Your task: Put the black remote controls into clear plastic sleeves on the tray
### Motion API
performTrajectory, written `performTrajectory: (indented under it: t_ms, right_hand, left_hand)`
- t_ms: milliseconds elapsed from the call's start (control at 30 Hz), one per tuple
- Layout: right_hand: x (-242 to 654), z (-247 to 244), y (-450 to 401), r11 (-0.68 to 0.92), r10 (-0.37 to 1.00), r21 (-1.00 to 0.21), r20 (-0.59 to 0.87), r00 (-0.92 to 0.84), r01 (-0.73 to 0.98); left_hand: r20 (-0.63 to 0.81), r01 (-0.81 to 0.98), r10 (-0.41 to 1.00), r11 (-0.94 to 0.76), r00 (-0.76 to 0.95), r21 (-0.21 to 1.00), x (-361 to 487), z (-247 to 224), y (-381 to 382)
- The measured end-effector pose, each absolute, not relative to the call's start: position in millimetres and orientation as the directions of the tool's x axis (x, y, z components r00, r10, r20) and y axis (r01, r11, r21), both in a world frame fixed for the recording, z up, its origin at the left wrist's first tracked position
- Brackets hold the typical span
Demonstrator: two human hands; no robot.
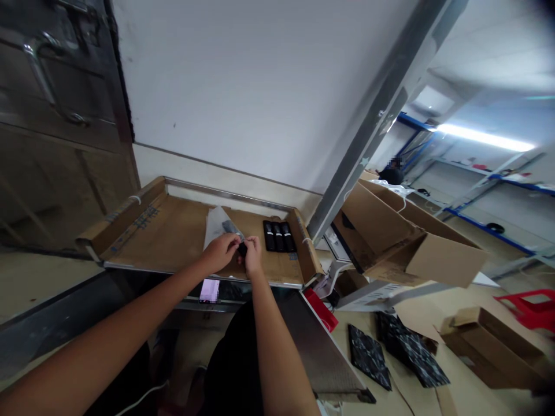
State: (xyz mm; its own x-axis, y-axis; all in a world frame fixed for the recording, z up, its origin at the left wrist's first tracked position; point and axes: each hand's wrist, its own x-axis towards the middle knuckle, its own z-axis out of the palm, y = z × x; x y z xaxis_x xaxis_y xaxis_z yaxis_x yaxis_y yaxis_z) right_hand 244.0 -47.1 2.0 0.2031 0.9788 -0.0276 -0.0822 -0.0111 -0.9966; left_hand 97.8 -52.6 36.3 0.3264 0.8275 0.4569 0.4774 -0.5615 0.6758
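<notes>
My left hand and my right hand are close together over a cardboard-lined tray. Both have their fingers closed around a small black object, whose kind I cannot make out. Just beyond the fingers shows a greyish, see-through piece, perhaps part of a plastic bag. A white sheet or bag lies on the cardboard behind my left hand. To the right of my hands sits a black tray with several dark, elongated items side by side, each bearing a small white label.
Raised cardboard edges border the work surface. A lit phone lies below its front edge. On the right stand an open carton, a smaller box and black patterned packages. A person is far back.
</notes>
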Motion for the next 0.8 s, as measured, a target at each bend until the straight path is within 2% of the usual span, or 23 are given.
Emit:
performTrajectory:
  t_ms: [200, 400, 567, 800]
  right_hand:
    - [242.2, 4.7, -45.9, 0.034, 0.983, -0.978, -0.004, 0.183, -0.208]
    - [241.3, 8.0, -47.9, 0.023, 0.998, -0.962, 0.008, 0.055, -0.273]
    - [243.2, 4.2, -45.5, 0.019, 0.999, -0.954, 0.004, 0.053, -0.300]
    - [244.0, 5.8, -44.1, 0.019, 0.993, -0.936, -0.023, 0.116, -0.351]
  left_hand:
    - [0.469, 0.504, 0.851, -0.520, 0.238, 0.689, 104.0, 34.8, -34.6]
    - [0.406, 0.441, 0.901, -0.430, 0.153, 0.788, 93.6, 16.0, -9.5]
    - [0.361, 0.286, 0.917, -0.395, 0.168, 0.873, 89.6, -1.3, 2.4]
    - [0.320, 0.241, 0.916, -0.376, 0.240, 0.895, 95.2, 0.7, -0.1]
